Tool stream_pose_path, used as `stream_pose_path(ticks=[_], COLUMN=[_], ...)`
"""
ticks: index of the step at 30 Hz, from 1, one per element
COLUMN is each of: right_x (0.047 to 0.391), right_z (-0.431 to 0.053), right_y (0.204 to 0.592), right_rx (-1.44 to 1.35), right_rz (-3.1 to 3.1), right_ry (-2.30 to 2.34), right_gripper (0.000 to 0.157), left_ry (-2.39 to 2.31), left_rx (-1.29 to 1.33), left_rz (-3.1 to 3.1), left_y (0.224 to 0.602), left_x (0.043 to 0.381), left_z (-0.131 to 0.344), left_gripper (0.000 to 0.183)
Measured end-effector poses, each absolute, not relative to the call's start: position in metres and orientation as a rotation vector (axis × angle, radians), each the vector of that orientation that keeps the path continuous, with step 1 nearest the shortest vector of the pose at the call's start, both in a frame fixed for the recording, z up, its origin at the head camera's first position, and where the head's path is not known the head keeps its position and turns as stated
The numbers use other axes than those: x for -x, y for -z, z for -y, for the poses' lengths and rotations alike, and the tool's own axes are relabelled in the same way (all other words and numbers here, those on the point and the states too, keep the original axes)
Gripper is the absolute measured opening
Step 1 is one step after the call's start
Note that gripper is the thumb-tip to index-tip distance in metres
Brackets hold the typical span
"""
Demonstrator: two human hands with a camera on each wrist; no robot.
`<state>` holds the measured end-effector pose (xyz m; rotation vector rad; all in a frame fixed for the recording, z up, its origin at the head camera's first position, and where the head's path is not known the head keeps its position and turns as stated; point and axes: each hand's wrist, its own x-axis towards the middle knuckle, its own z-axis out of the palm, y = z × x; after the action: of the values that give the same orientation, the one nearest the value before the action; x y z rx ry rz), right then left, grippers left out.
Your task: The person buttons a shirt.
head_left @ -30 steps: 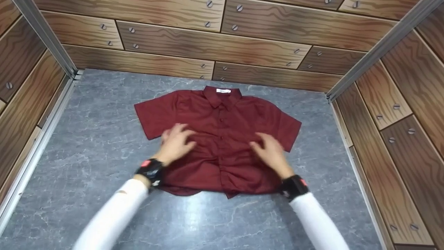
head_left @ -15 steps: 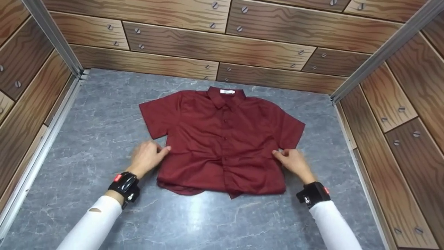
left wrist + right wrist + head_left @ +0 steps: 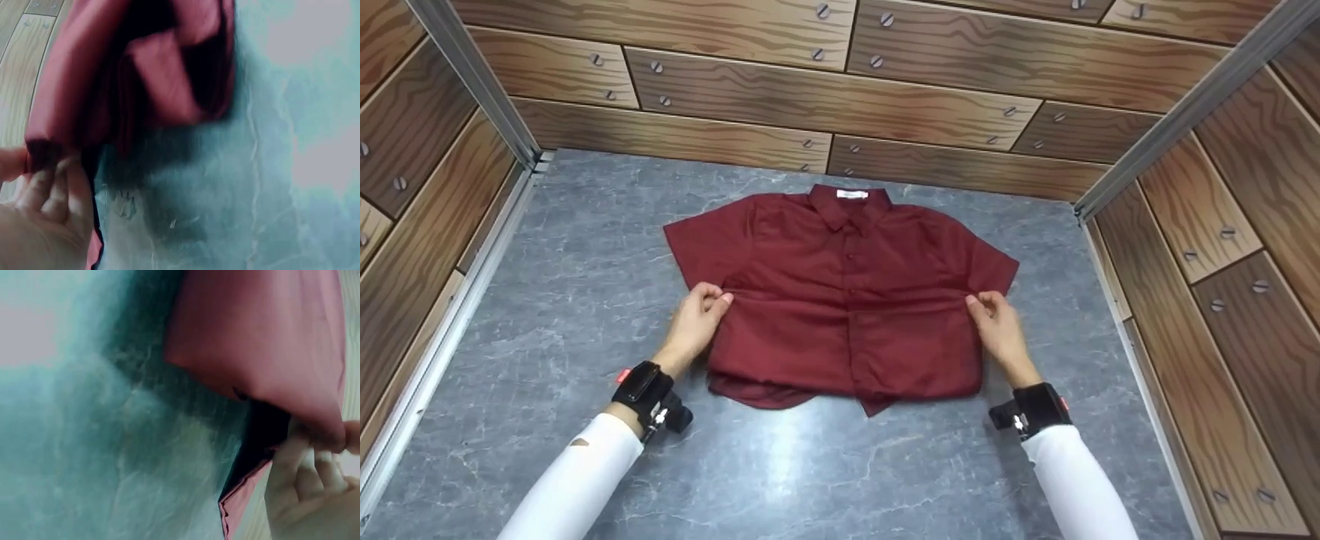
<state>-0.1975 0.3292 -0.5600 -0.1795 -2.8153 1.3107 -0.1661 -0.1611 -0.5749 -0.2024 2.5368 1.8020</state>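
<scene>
A dark red short-sleeved button shirt [image 3: 802, 262] lies front up, collar toward the back wall, its lower part folded under at the near edge. On its left side edge, just below the sleeve, my left hand [image 3: 695, 322] pinches the cloth between thumb and fingers. My right hand [image 3: 1001, 334] pinches the opposite side edge at about the same height. A raised crease runs across the shirt between the two hands. In the left wrist view the shirt's folded layers [image 3: 169, 79] hang beside the hand. The right wrist view shows the cloth [image 3: 259, 337] lifted, with a dark gap underneath.
The shirt is on a grey marbled tabletop [image 3: 577, 300]. Wood-patterned panels stand at the back [image 3: 735, 90], left and right [image 3: 1222, 360], with metal rails along the corners. Black wrist cameras are strapped to both wrists.
Both hands moved from over the shirt's front out to its side edges, then up toward the sleeves, gripping the cloth. The sides are now lifted and the near edge has shifted slightly away from me.
</scene>
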Motion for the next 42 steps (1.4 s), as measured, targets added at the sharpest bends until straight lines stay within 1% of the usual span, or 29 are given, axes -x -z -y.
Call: stream_pose_path(ticks=[2, 3, 4, 6, 8, 11, 14, 16, 19, 21, 23, 25, 27, 31, 34, 37, 39, 42], right_x=[0.193, 0.190, 0.187, 0.181, 0.177, 0.176, 0.177, 0.179, 0.181, 0.181, 0.181, 0.179, 0.176, 0.171, 0.173, 0.181, 0.189, 0.203], right_z=[-0.334, -0.337, -0.340, -0.346, -0.352, -0.358, -0.358, -0.357, -0.353, -0.351, -0.350, -0.351, -0.353, -0.357, -0.355, -0.350, -0.346, -0.338], right_y=[0.559, 0.559, 0.559, 0.558, 0.557, 0.556, 0.552, 0.548, 0.542, 0.540, 0.540, 0.540, 0.539, 0.534, 0.528, 0.523, 0.521, 0.520], right_rx=[0.229, 0.247, 0.277, 0.325, 0.335, 0.256, 0.167, 0.156, 0.161, 0.156, 0.112, 0.065, 0.003, -0.091, -0.105, -0.114, -0.121, -0.125], right_rz=[2.892, 2.925, 2.954, 3.003, 3.035, 3.069, 2.994, 2.873, 2.635, 2.470, 2.345, 2.276, 2.266, 2.261, 2.166, 2.010, 1.922, 1.833], right_ry=[-1.437, -1.524, -1.610, -1.738, -1.821, -1.850, -1.911, -1.976, -2.091, -2.207, -2.319, -2.410, -2.453, -2.465, -2.482, -2.533, -2.566, -2.630], right_gripper=[0.048, 0.049, 0.048, 0.042, 0.038, 0.038, 0.028, 0.022, 0.026, 0.027, 0.022, 0.011, 0.005, 0.011, 0.006, 0.006, 0.009, 0.022], left_ry=[-1.830, -1.830, -1.829, -1.784, -1.721, -1.669, -1.719, -1.806, -1.986, -2.114, -2.214, -2.281, -2.329, -2.437, -2.560, -2.665, -2.709, -2.750], left_rx=[0.213, 0.211, 0.200, 0.164, 0.109, 0.020, 0.000, 0.042, 0.092, 0.109, 0.106, 0.109, 0.125, 0.131, 0.105, 0.059, 0.046, 0.033], left_rz=[-2.466, -2.435, -2.396, -2.333, -2.269, -2.198, -2.172, -2.171, -2.138, -2.087, -2.035, -2.002, -1.970, -1.890, -1.772, -1.648, -1.594, -1.558], left_y=[0.576, 0.577, 0.578, 0.580, 0.581, 0.581, 0.578, 0.574, 0.568, 0.566, 0.564, 0.564, 0.563, 0.559, 0.551, 0.544, 0.540, 0.541], left_x=[0.164, 0.162, 0.160, 0.156, 0.153, 0.151, 0.153, 0.156, 0.160, 0.162, 0.162, 0.162, 0.160, 0.157, 0.159, 0.165, 0.172, 0.184], left_z=[0.164, 0.166, 0.169, 0.177, 0.183, 0.187, 0.188, 0.187, 0.184, 0.182, 0.181, 0.181, 0.181, 0.181, 0.178, 0.173, 0.169, 0.167], left_gripper=[0.022, 0.027, 0.032, 0.039, 0.041, 0.034, 0.029, 0.028, 0.027, 0.022, 0.018, 0.015, 0.013, 0.010, 0.009, 0.011, 0.012, 0.019])
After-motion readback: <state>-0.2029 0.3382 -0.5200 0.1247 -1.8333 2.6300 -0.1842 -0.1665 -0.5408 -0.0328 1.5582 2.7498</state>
